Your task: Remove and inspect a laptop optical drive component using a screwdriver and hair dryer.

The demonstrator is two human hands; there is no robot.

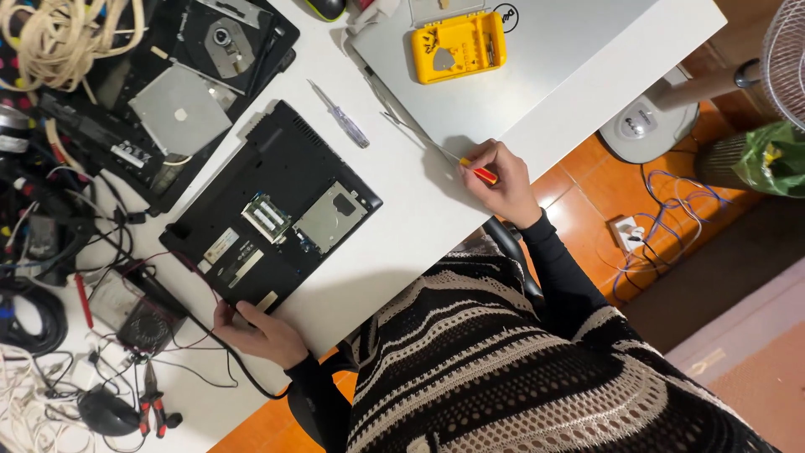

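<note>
Black laptop base [272, 205]; white table [402, 243]; yellow bit case [458, 45]; silver laptop [537, 59]; red-and-yellow screwdriver handle [480, 172]; orange floor tiles [587, 218]; black-and-cream patterned knit garment [520, 361].

I see the opened laptop [272, 214] lying near the middle of the worktop [402, 243], my left hand [256, 331] at its 7 o'clock corner. At 2 o'clock lies a closed laptop [520, 63] — a bit case [459, 46] on it. Between them lies a loose screwdriver [340, 116]; pliers [151, 407] lie at 8 o'clock.
</note>
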